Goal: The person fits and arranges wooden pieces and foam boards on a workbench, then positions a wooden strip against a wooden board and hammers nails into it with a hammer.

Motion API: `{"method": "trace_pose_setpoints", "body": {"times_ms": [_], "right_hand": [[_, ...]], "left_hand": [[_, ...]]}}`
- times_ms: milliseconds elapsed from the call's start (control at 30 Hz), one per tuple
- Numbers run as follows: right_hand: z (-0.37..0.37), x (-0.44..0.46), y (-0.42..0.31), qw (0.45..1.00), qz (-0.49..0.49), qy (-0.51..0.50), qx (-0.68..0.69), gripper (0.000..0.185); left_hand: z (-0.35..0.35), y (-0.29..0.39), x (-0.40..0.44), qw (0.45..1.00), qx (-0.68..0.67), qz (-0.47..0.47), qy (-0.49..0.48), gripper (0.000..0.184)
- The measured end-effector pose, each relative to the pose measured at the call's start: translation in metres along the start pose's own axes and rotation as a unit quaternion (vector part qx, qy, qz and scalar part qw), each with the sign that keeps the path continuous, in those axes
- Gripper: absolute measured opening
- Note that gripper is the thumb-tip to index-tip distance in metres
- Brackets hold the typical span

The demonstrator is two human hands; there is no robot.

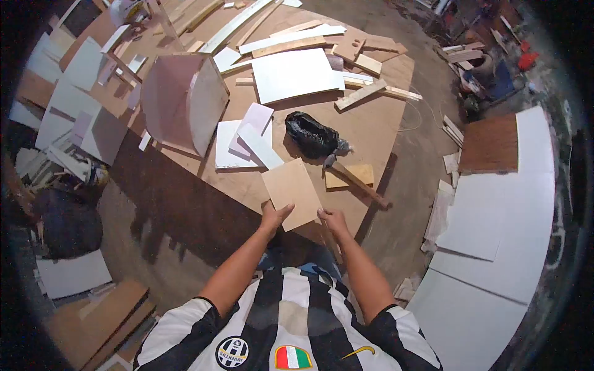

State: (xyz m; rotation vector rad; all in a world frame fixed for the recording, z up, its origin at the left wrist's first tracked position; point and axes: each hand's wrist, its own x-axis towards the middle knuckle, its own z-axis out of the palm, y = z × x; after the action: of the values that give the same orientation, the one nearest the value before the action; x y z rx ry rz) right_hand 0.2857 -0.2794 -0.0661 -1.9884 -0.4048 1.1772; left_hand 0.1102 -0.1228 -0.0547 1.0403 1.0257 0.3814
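A flat, light-brown wooden board (292,193) is held between my two hands at the near edge of the worktable. My left hand (274,216) grips its lower left edge, thumb on the upper face. On the opposite edge, my right hand (334,221) pinches the board near its lower right corner. Beyond the board lie white panel pieces (234,151) and a black plastic bag (309,135). To the right, a hammer (359,183) rests across a small yellowish wood block (337,177). The fingers beneath the board are hidden.
The brown worktable (387,133) carries a box-like wooden piece (173,102), a large white panel (297,74) and several wood strips (361,94). Large white boards (489,260) lean or lie at the right. Offcuts and brown boards (102,321) are on the left floor.
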Motion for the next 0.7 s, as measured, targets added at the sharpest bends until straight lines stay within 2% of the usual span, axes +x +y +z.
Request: {"method": "trace_pose_setpoints", "body": {"times_ms": [67, 133, 167, 233, 267, 367, 433, 533, 667, 700], "right_hand": [[-0.009, 0.017, 0.013, 1.000, -0.016, -0.025, 0.004, 0.033], [-0.018, 0.030, 0.021, 0.999, -0.045, -0.023, -0.010, 0.033], [-0.023, 0.037, 0.025, 0.999, -0.042, -0.030, -0.010, 0.033], [-0.032, 0.046, 0.027, 0.990, -0.136, -0.011, -0.043, 0.033], [-0.038, 0.050, 0.029, 0.990, -0.133, -0.018, -0.045, 0.033], [-0.051, 0.052, 0.026, 0.981, -0.113, -0.079, -0.134, 0.034], [-0.052, 0.055, 0.034, 0.959, -0.186, -0.018, -0.215, 0.035], [-0.056, 0.052, 0.021, 0.958, -0.155, -0.039, -0.236, 0.034], [-0.055, 0.043, 0.002, 0.950, -0.169, -0.015, -0.261, 0.033], [-0.059, 0.037, -0.013, 0.955, -0.142, -0.031, -0.259, 0.032]], "left_hand": [[0.010, -0.009, 0.006, 0.999, 0.040, 0.004, 0.004, 0.062], [0.028, -0.008, 0.003, 0.996, 0.050, -0.016, 0.073, 0.060], [0.033, -0.011, 0.005, 0.995, 0.050, -0.020, 0.078, 0.060], [0.036, -0.026, 0.007, 0.994, 0.078, -0.051, 0.056, 0.058], [0.040, -0.034, 0.009, 0.994, 0.076, -0.055, 0.062, 0.058], [0.050, -0.049, 0.005, 0.994, 0.054, -0.057, 0.070, 0.058], [0.056, -0.047, 0.001, 0.987, 0.104, -0.074, 0.100, 0.057], [0.060, -0.048, 0.003, 0.979, 0.149, -0.075, 0.117, 0.059], [0.058, -0.045, 0.008, 0.978, 0.149, -0.088, 0.120, 0.061], [0.057, -0.047, 0.008, 0.980, 0.134, -0.092, 0.113, 0.061]]}}
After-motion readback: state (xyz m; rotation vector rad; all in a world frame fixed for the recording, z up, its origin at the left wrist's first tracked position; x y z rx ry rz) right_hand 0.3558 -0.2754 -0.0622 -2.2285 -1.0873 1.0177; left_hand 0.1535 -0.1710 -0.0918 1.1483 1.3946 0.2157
